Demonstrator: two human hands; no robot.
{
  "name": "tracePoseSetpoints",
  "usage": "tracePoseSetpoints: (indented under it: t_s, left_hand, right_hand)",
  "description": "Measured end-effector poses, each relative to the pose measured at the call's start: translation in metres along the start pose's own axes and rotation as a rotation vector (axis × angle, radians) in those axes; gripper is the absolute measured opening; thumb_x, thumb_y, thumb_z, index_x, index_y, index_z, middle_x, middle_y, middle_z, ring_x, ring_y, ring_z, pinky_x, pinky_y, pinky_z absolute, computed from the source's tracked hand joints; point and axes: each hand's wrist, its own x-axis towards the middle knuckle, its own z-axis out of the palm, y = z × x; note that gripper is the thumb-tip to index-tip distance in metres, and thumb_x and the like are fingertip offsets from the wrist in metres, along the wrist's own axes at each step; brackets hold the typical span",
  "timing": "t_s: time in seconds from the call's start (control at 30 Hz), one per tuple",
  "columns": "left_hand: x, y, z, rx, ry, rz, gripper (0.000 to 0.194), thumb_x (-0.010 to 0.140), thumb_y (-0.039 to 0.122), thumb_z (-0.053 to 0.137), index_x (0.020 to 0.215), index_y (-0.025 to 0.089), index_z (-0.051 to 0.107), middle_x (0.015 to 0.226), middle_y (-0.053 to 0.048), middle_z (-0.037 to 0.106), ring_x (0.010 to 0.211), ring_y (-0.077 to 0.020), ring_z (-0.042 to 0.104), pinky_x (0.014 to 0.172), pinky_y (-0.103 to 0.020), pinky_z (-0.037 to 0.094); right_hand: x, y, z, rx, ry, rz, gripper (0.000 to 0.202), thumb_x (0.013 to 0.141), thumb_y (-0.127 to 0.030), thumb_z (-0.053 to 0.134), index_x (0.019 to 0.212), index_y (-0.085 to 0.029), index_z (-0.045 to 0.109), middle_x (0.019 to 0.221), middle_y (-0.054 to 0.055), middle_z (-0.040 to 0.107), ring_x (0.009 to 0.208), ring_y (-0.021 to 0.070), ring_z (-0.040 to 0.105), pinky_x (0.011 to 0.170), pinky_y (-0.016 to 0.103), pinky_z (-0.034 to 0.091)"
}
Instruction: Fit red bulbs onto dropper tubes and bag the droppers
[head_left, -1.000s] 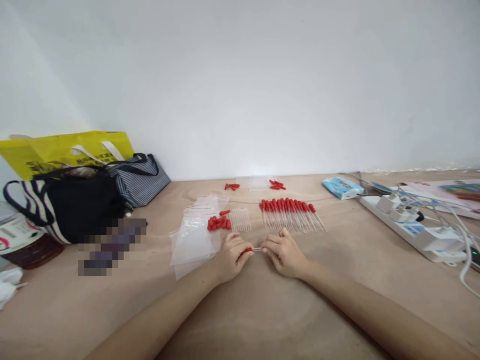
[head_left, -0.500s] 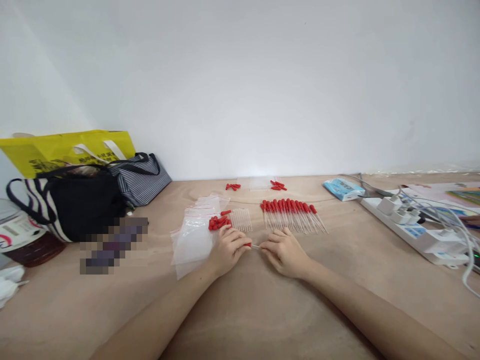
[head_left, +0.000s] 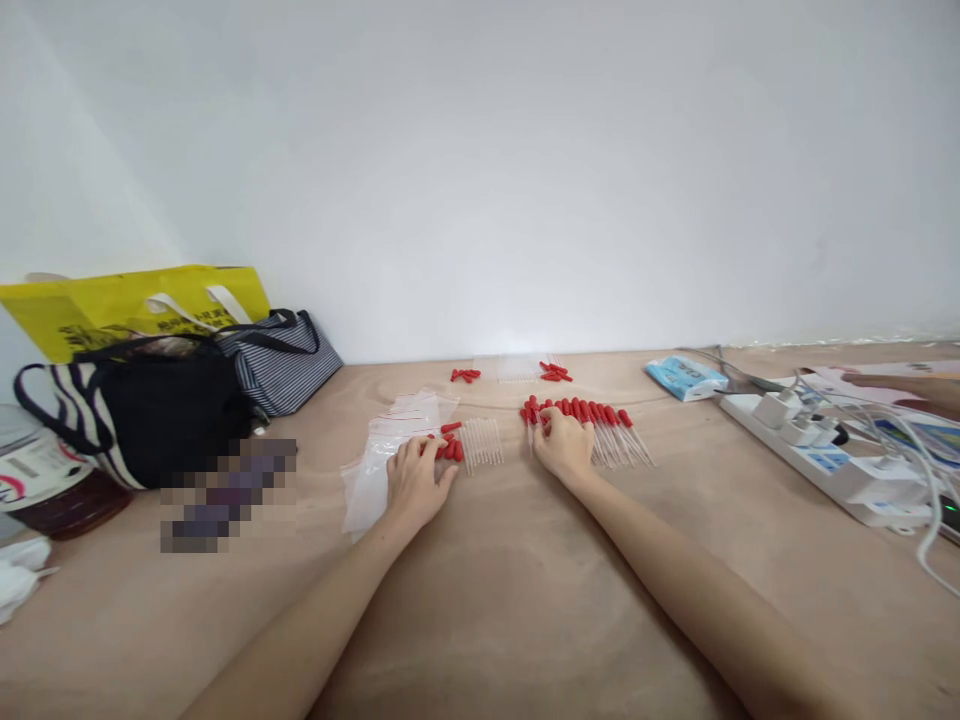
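Observation:
My left hand (head_left: 418, 482) reaches over a small pile of loose red rubber bulbs (head_left: 452, 449), fingertips at its left side and thumb held apart. It partly covers the bulbs and overlaps the clear zip bags (head_left: 367, 490). Just right of the pile lies a row of thin clear tubes (head_left: 482, 443). My right hand (head_left: 564, 442) is closed at the left end of a row of red-bulbed droppers (head_left: 600, 412), its fingers pinched on a dropper there. The hand hides much of that dropper and its neighbours.
At the back lie two small groups of red bulbs (head_left: 466, 375) and more clear tubes (head_left: 517, 370). A blue tissue pack (head_left: 686, 378) and a white power strip (head_left: 825, 460) with cables stand right. Bags (head_left: 180, 410) and a dark-filled jar (head_left: 60, 490) are left. Another person's hand (head_left: 915, 390) shows far right.
My hands have parted. The right moved up to the dropper row with the dropper both had held; the left let go and moved left to the bulb pile.

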Motion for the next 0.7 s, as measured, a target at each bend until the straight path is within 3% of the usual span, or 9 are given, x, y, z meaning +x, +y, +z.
tracePoseSetpoints:
  t_s: [0.4, 0.57, 0.7]
  left_hand:
    - [0.014, -0.025, 0.006, 0.02, 0.11, -0.004, 0.021, 0.078, 0.028, 0.05, 0.095, 0.02, 0.058, 0.095, -0.007, 0.055, 0.091, -0.0229, 0.052, 0.079, -0.034, 0.042]
    - [0.018, -0.035, 0.005, -0.076, 0.005, -0.09, 0.023, 0.079, 0.026, 0.046, 0.096, 0.016, 0.059, 0.094, -0.007, 0.058, 0.084, -0.0198, 0.057, 0.074, -0.029, 0.044]
    - [0.019, -0.034, 0.004, -0.055, -0.04, -0.117, 0.027, 0.079, 0.03, 0.047, 0.101, 0.018, 0.059, 0.097, -0.006, 0.06, 0.084, -0.0198, 0.058, 0.074, -0.029, 0.044]
  right_hand:
    - [0.002, -0.004, 0.009, -0.082, -0.031, -0.052, 0.019, 0.078, -0.025, 0.044, 0.083, -0.017, 0.06, 0.082, 0.008, 0.065, 0.079, 0.0208, 0.055, 0.072, 0.034, 0.022]
    - [-0.003, -0.023, 0.004, -0.075, -0.085, -0.129, 0.023, 0.078, -0.026, 0.041, 0.08, -0.018, 0.062, 0.082, 0.009, 0.065, 0.081, 0.0211, 0.055, 0.073, 0.035, 0.023]
    - [-0.004, -0.045, 0.006, -0.106, -0.22, -0.062, 0.028, 0.078, -0.029, 0.04, 0.078, -0.015, 0.065, 0.081, 0.012, 0.065, 0.08, 0.0223, 0.057, 0.075, 0.037, 0.024]
